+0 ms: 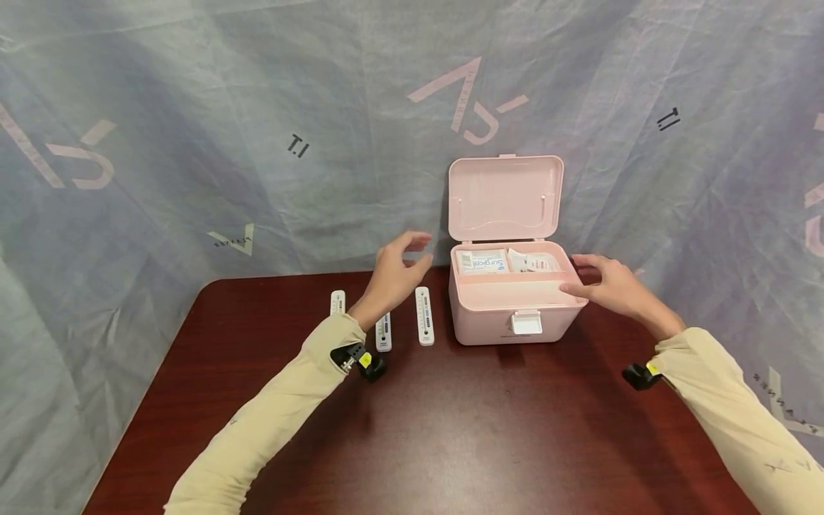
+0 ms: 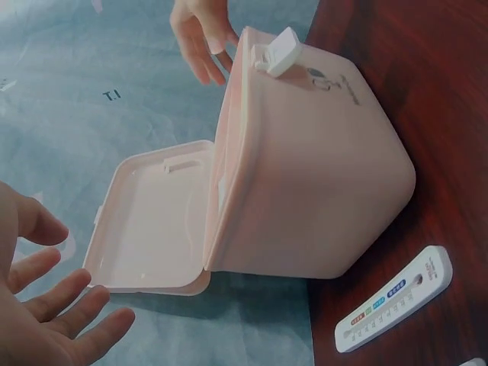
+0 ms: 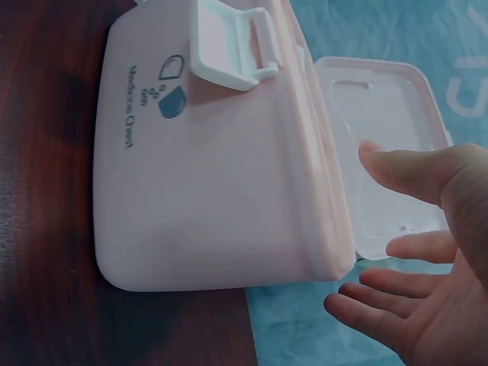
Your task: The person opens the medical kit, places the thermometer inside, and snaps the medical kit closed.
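A pink medicine chest (image 1: 496, 323) stands on the table with its lid (image 1: 505, 197) tipped back and its white latch (image 1: 526, 322) raised. Inside it show a packet marked Surgical (image 1: 481, 262) and another white packet (image 1: 534, 262). My left hand (image 1: 397, 268) hovers left of the chest, fingers spread and holding nothing, as the left wrist view also shows. On the chest's right side is my right hand (image 1: 608, 285), thumb over the rim and fingers beside the wall; nothing is in its grasp. Nearest the left hand lies a white thermometer (image 1: 424, 316).
Two more white thermometers, one in the middle (image 1: 383, 333) and one at left (image 1: 337, 302), lie partly hidden by the left arm. The dark red table (image 1: 450, 436) ends at the back against a hanging grey-blue cloth (image 1: 257, 143), close behind the chest.
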Demonstrator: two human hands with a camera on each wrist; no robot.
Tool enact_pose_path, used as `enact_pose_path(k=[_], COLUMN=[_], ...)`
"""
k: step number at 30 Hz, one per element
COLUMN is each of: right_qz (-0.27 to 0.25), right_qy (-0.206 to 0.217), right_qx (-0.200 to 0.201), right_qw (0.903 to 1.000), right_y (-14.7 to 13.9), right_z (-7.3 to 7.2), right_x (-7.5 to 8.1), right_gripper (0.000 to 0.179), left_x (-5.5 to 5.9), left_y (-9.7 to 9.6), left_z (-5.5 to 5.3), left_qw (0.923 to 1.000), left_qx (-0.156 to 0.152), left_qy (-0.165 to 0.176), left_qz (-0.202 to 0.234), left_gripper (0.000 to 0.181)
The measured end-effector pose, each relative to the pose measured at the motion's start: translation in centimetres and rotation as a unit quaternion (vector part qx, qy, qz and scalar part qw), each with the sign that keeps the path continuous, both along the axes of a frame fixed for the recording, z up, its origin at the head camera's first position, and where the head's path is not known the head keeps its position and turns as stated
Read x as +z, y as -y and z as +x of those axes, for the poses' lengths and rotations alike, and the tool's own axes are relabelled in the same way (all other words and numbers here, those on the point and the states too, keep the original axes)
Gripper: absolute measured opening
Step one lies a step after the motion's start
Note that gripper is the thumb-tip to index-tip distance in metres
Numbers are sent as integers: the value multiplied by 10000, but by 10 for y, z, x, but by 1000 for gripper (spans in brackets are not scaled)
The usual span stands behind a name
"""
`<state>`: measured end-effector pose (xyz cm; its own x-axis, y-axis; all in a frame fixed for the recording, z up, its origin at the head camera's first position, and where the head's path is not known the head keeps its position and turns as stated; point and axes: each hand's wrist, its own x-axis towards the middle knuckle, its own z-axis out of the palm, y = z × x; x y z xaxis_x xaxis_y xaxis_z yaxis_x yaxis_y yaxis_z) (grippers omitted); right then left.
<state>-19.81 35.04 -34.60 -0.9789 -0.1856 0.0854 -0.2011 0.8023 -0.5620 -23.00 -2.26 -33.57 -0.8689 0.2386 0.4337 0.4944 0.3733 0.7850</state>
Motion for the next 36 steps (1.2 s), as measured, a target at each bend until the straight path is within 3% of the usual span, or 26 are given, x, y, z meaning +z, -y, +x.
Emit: enact_pose_path(k=[7, 18, 36], right_qz=[-115, -262, -980], right_qy=[-101, -40, 20], right_qx=[136, -74, -306], right_qw=[9998, 9996, 9947], right_y=[-4, -4, -5], right_z=[7, 14, 16], right_x=[-10, -22, -35], right_gripper=[77, 82, 81], left_x=[-3, -8, -22], left_y=[5, 17, 43], left_z=[10, 27, 41], left_qw=[9996, 9983, 9958], left_qx=[50, 70, 309], left_qy=[32, 155, 280], left_qz=[258, 556, 811], left_gripper=[30, 30, 31])
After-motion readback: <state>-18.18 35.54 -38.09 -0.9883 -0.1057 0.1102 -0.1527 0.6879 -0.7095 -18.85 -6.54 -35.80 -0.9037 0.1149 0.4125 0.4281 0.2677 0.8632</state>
